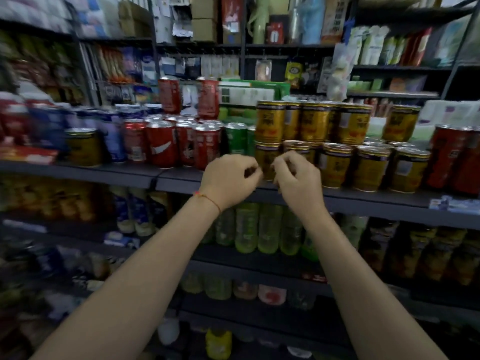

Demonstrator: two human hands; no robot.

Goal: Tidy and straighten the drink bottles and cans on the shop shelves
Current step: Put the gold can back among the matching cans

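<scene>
Both my hands are raised in front of the middle shelf (363,201), close together. My left hand (228,178), with a red thread at the wrist, and my right hand (298,180) have curled fingers and nothing visible in them. Between their fingertips stands a gold can (267,162) at the shelf's front edge; whether they touch it is unclear. Gold cans (335,167) fill the shelf to the right, with a second tier (311,120) stacked on top. Red cans (161,146) and green cans (236,137) stand to the left.
Blue cans (114,136) and a lone gold can (83,146) sit further left, tall red cans (452,157) at the far right. Green bottles (267,229) line the shelf below. Two red cans (207,97) are stacked higher behind. Upper shelves hold boxes and packets.
</scene>
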